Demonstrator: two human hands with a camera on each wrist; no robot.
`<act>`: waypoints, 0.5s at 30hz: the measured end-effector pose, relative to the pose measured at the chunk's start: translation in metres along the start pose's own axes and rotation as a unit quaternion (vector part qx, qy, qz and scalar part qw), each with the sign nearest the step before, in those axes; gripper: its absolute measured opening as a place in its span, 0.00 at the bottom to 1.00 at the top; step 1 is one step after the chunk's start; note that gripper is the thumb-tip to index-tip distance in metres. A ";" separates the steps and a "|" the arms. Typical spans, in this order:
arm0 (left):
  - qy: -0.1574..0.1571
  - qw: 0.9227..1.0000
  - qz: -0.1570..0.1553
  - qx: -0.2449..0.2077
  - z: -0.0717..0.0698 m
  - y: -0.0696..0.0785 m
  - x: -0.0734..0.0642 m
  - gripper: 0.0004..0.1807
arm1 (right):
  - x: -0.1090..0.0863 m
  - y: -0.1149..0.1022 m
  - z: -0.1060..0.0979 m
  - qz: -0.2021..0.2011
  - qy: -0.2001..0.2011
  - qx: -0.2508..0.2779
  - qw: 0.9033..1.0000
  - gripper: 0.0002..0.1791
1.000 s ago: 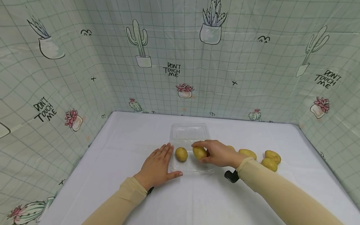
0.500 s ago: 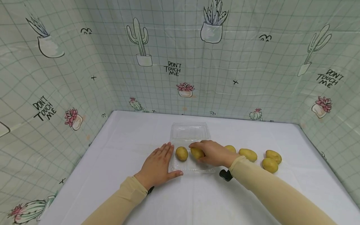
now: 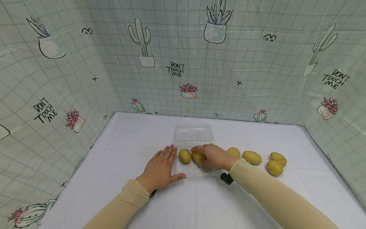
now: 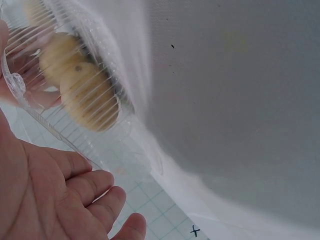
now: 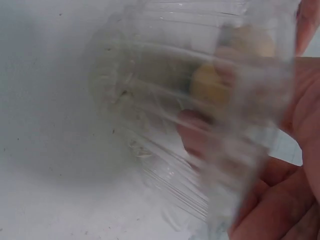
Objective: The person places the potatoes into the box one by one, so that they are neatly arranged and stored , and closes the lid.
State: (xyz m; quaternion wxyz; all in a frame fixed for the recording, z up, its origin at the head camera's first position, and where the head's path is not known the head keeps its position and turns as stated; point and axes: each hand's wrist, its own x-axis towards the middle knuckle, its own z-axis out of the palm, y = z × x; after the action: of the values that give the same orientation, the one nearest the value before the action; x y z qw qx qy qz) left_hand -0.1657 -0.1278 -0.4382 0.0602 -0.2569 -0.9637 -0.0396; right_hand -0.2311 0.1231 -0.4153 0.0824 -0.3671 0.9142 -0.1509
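Note:
A clear plastic clamshell container [image 3: 194,170] lies on the table with its lid [image 3: 192,133] laid back. Inside, at the left, sits one potato [image 3: 184,156]. Beside it is a second potato [image 3: 198,156], pinched between the fingers and thumb of my right hand [image 3: 214,156]. My left hand [image 3: 160,167] rests along the container's left side, fingers straight and thumb at the front edge. In the left wrist view the first potato [image 4: 89,97] shows through the ribbed wall, next to the straight fingers. The right wrist view is blurred, with a potato [image 5: 210,87] behind the clear plastic.
Right of the container lie several more potatoes: one [image 3: 233,152] partly behind my right hand, a long one [image 3: 252,157], and a pair [image 3: 274,168] farther right. A white cloth covers the table [image 3: 137,130]. Patterned curtains [image 3: 114,79] stand at the back and sides.
My right hand has moved left and down with its potato, bringing it right beside the first one in the container. The left hand has stayed in place.

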 end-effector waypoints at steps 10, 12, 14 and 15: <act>-0.012 1.000 -0.003 0.000 -0.002 0.001 0.000 0.58 | -0.005 -0.005 -0.005 -0.005 0.010 -0.035 0.999 0.25; -0.014 1.000 -0.004 0.000 -0.002 0.001 0.000 0.58 | -0.006 -0.005 -0.005 -0.003 0.012 -0.034 0.999 0.25; -0.014 1.000 -0.005 0.000 -0.002 0.001 0.001 0.58 | -0.006 -0.005 -0.005 0.001 0.015 -0.029 0.999 0.25; -0.014 1.000 -0.004 0.000 -0.002 0.002 0.001 0.58 | -0.006 -0.004 -0.005 0.002 0.017 -0.026 1.000 0.25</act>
State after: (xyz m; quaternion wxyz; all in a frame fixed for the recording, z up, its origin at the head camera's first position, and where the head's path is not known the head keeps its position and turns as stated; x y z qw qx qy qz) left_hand -0.1656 -0.1260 -0.4360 0.0460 -0.2532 -0.9656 -0.0363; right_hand -0.2250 0.1258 -0.4088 0.0581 -0.3645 0.9198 -0.1334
